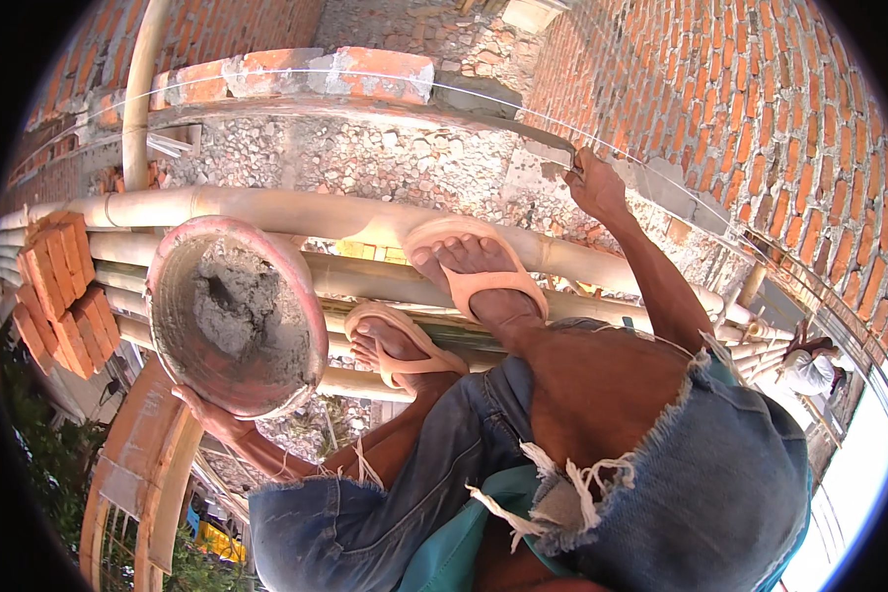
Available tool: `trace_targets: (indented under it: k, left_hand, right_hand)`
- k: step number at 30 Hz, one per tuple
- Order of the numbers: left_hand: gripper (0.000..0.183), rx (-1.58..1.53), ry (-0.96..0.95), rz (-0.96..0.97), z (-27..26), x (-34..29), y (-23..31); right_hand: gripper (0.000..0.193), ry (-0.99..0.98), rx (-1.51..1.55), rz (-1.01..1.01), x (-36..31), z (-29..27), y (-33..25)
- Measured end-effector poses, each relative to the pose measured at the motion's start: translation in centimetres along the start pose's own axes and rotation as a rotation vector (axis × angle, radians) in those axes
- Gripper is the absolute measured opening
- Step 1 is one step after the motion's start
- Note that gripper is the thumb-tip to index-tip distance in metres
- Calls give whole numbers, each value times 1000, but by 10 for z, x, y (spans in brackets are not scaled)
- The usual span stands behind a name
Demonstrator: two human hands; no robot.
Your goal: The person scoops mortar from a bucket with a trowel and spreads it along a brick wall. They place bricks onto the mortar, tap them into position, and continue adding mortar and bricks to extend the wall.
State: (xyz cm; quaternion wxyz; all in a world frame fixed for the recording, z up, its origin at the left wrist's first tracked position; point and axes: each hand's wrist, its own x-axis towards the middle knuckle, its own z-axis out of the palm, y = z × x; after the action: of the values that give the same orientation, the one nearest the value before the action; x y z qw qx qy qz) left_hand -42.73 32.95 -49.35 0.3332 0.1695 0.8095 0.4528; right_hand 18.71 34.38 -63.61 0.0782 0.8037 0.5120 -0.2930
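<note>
My left hand is at the near edge of a round, red-rimmed bucket, its fingers partly hidden by the side. Grey wet mortar fills the bottom, with a dark hollow in it. The bucket tilts toward me on the bamboo poles. My right hand reaches forward over the wall top, closed round what looks like a trowel; its blade is seen nearly edge-on. A course of red bricks lies on the low wall to the left of it, beneath a taut white string.
I squat in sandals on a scaffold of bamboo poles. Stacked bricks stand at its left end, near an upright pole. A tall brick wall rises at right. Another person is low at far right. Rubble shows below.
</note>
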Motion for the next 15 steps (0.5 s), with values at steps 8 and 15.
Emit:
trace_targets:
  k: [8,15]
  left_hand:
    - [69,3,4,3,0,3,2]
    - [68,4,-8,-6,5,2,3]
  right_hand:
    - [29,142,105,50,-26,-24,9]
    - [24,322,-41,-150,31,-8,-44]
